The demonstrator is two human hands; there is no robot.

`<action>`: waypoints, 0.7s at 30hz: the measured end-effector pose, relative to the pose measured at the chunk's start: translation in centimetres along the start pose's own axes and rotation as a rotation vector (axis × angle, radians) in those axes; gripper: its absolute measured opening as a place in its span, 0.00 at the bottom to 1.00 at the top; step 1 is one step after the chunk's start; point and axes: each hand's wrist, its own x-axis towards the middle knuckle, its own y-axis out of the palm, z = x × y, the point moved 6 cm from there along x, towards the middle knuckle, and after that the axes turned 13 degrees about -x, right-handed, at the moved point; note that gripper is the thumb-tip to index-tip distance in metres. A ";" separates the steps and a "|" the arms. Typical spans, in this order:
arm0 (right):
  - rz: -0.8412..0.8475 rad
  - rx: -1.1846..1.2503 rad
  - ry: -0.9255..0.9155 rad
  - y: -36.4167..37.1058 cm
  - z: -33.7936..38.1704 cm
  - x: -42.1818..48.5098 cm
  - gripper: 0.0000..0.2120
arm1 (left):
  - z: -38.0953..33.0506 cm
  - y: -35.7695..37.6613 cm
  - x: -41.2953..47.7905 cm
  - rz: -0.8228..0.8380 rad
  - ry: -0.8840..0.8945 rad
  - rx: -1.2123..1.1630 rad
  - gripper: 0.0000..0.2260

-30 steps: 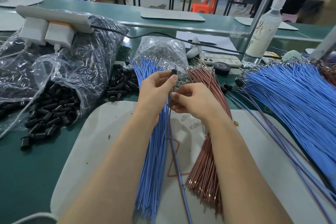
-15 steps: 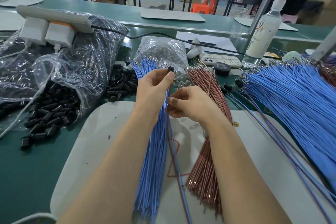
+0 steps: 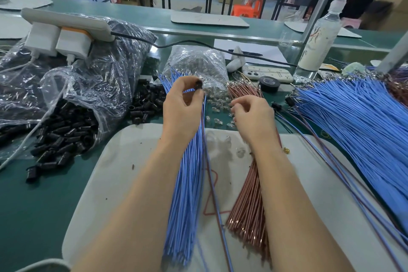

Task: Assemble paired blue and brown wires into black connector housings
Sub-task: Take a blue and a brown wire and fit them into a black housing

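Observation:
My left hand pinches a small black connector housing between thumb and fingertips, raised above the blue wire bundle. A blue and a brown wire trail down from that housing toward me across the white mat. My right hand hovers over the top of the brown wire bundle, fingers loosely curled, with nothing visible in it. Small clear parts lie scattered between the two hands.
Loose black housings and an open bag of them lie at the left. A clear bag of small parts sits behind the hands. Finished wire pairs fan out at the right, near a tape roll, phone and bottle.
My hands have moved apart: the right hand let go of the wires by the housing and shifted right over the brown bundle. The left hand still holds the housing up.

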 end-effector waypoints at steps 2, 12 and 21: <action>-0.009 -0.101 -0.028 0.4 0.2 -0.1 0.10 | 0.3 0.2 0.0 0.020 -0.012 -0.003 0.10; 0.193 -0.464 -0.215 4.3 2.6 1.2 0.18 | 0.5 0.4 0.1 0.031 -0.028 -0.038 0.11; 0.160 -0.553 -0.082 5.0 2.4 2.1 0.10 | 0.2 1.2 -0.2 0.098 -0.050 -0.043 0.11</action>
